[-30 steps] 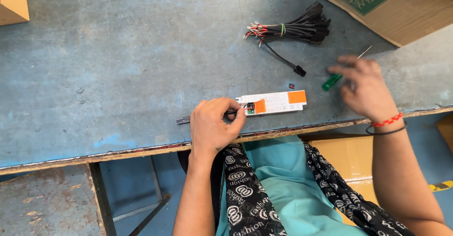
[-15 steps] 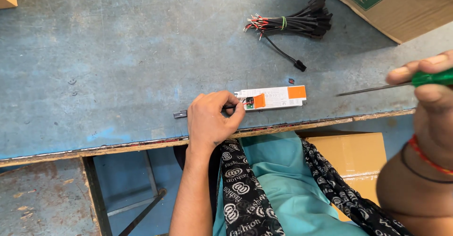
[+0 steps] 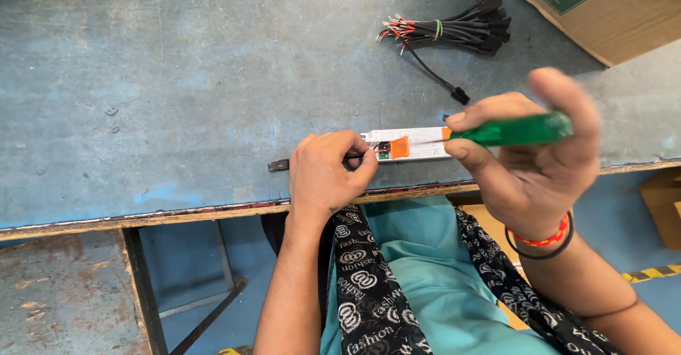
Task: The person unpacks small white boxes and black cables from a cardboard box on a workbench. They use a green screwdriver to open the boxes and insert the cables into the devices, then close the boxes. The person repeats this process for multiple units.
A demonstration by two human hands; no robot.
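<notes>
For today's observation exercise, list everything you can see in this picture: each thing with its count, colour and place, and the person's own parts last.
Worn blue worktable: one, blue, fills the upper view.
Long white module with orange ends: one, white and orange, at the table's front edge.
Black connector on a lead: one, black, left of the left hand.
Bundle of black wires with red tips: one, black and red, far side of table.
Brown cardboard sheet: one, brown, top right corner.
Green-handled screwdriver: one, green, in the right hand.
Left hand: one, pinching at the module's left end.
Right hand: one, red and black wristbands, gripping the screwdriver.
</notes>
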